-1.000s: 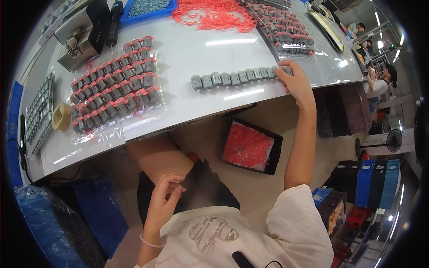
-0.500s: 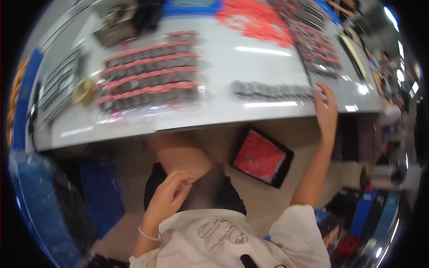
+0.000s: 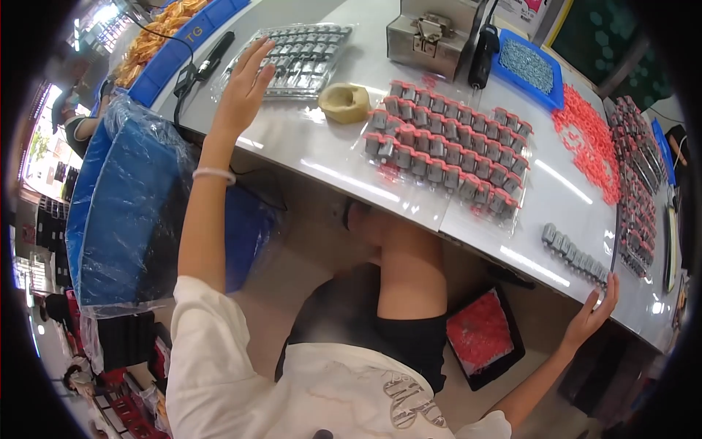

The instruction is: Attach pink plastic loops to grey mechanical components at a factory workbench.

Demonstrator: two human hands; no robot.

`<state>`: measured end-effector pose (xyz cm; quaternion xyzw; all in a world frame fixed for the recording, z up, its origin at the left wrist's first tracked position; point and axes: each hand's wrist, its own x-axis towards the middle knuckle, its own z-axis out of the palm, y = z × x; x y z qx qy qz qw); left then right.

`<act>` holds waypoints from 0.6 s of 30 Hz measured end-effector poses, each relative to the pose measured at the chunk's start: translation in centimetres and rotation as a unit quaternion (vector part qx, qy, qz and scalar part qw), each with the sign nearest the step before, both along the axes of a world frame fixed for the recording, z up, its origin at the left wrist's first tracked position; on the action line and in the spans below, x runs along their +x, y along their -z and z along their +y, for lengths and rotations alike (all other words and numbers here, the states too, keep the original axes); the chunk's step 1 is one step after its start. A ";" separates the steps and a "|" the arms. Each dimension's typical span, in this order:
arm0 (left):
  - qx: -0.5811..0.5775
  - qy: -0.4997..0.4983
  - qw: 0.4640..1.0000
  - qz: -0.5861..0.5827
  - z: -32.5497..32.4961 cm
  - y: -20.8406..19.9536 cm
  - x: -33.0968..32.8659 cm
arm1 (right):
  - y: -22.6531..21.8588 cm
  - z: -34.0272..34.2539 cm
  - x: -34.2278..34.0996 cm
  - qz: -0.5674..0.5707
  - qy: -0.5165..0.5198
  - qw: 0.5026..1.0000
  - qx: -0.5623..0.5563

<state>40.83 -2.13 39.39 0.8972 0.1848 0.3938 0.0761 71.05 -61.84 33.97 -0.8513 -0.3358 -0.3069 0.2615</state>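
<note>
My left hand [image 3: 245,95] is raised over the table's left part, fingers spread and nothing in them. It hovers at the near-left edge of a transparent tray [image 3: 311,53] filled with rows of small grey parts; whether it touches the tray I cannot tell. At the front edge on the right, my right hand [image 3: 591,316] has its fingers stretched out and apart, close against the end of a row of small grey parts [image 3: 574,252]. Between the hands lies a block of grey parts with red pieces on top [image 3: 450,146], in several rows on transparent plastic.
A yellowish hollow block [image 3: 344,102] sits beside the tray. Behind are a metal fixture [image 3: 431,36], a black electric screwdriver [image 3: 483,55], a blue tray of small screws [image 3: 528,64] and a red heap of pieces [image 3: 585,135]. Below stands a black bin [image 3: 504,366].
My left hand has gone from near my lap up and forward to the tray at the left. My right hand stays by the grey row's end. The view has turned left.
</note>
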 end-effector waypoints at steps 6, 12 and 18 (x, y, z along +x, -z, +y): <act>-0.051 0.044 0.987 0.149 4.2 1.5 1.7 | 0.7 0.0 -1.9 0.009 0.012 0.999 -0.034; -0.046 0.014 0.994 0.098 2.7 1.9 1.5 | 1.3 0.2 -1.9 0.040 0.033 0.999 -0.017; -0.072 0.020 0.996 0.050 3.4 0.4 1.5 | 1.1 1.7 -1.9 0.016 0.034 0.999 -0.034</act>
